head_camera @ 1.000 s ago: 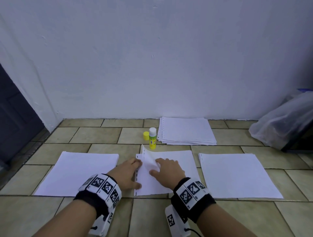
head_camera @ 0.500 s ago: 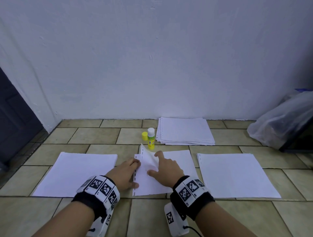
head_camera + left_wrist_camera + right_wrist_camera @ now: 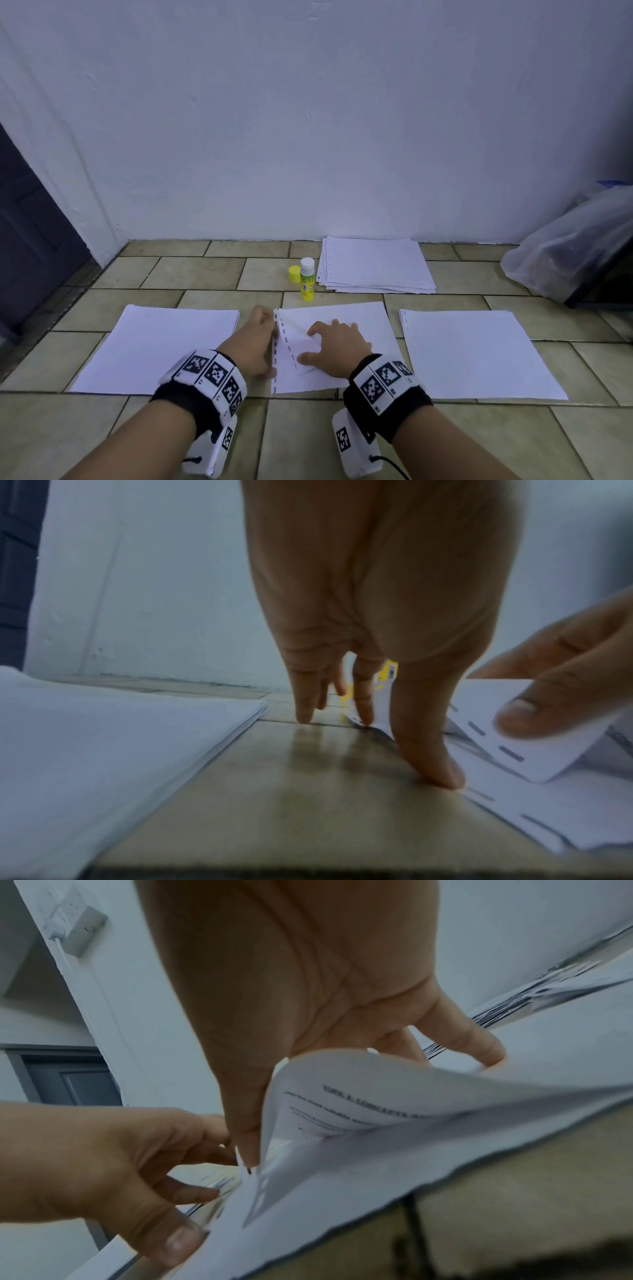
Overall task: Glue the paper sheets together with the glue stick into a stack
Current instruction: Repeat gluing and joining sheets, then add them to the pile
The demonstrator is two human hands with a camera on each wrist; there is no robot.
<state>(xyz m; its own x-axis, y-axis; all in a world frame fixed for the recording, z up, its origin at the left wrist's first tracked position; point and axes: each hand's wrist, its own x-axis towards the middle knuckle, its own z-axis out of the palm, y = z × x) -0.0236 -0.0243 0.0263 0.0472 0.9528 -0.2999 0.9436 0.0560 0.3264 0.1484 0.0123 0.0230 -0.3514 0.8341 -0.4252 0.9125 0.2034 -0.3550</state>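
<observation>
Three white paper piles lie in a row on the tiled floor: left pile, middle pile, right pile. My right hand pinches the punched left edge of the middle pile's top sheet and curls it up; print shows on the underside of that top sheet. My left hand stands beside the pile's left edge, its fingertips straight down on the tile against the paper. The yellow glue stick stands uncapped behind the pile, its cap next to it.
A thicker stack of sheets lies at the back against the white wall. A clear plastic bag bulges at the far right. A dark door is at the left. Bare tiles run along the near side.
The lifted edge of the top sheet now bends lower and further right under my right hand. My left fingers have slid off the paper to the pile's left edge.
</observation>
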